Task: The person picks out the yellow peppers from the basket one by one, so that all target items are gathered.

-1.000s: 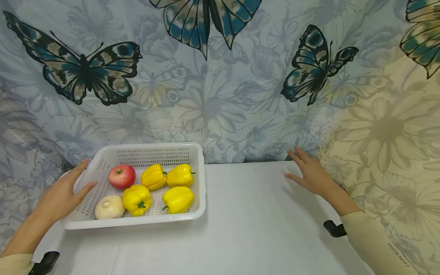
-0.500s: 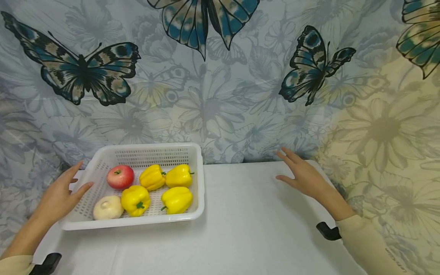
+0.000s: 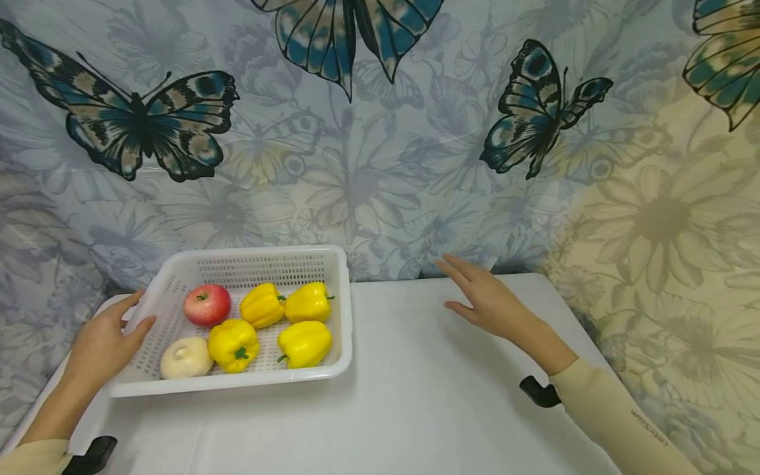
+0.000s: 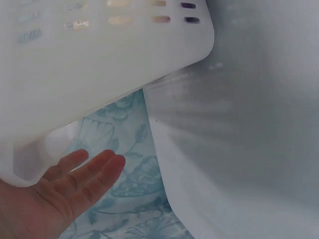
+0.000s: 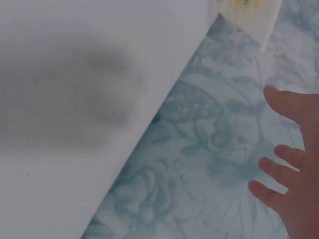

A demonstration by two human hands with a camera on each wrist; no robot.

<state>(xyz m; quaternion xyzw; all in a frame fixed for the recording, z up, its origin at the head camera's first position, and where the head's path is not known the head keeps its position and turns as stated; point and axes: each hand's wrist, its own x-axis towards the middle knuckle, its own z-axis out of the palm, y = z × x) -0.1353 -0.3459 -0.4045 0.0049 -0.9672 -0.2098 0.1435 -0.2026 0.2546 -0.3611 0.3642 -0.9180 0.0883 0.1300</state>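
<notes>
A white perforated plastic basket (image 3: 237, 381) stands at the left of the table. Inside are a red apple (image 3: 206, 305), a pale round onion-like vegetable (image 3: 186, 358) and several yellow bell peppers (image 3: 305, 344). My left hand (image 3: 103, 343) is at the basket's left rim, thumb over the inner side and fingers outside. In the left wrist view these fingers (image 4: 92, 184) extend loosely beside the basket's rim (image 4: 114, 97). My right hand (image 3: 489, 300) hovers right of the basket over the table's back part, fingers spread and holding nothing.
A white-covered table (image 3: 404, 409) runs under everything. Behind it hangs a cloth (image 3: 380, 178) printed with butterflies and flowers, close to the table's back edge. Each wrist carries a black camera mount (image 3: 540, 392).
My right hand has moved left, nearer the basket. My left hand has lowered slightly at the basket's left rim. Basket and contents keep their places.
</notes>
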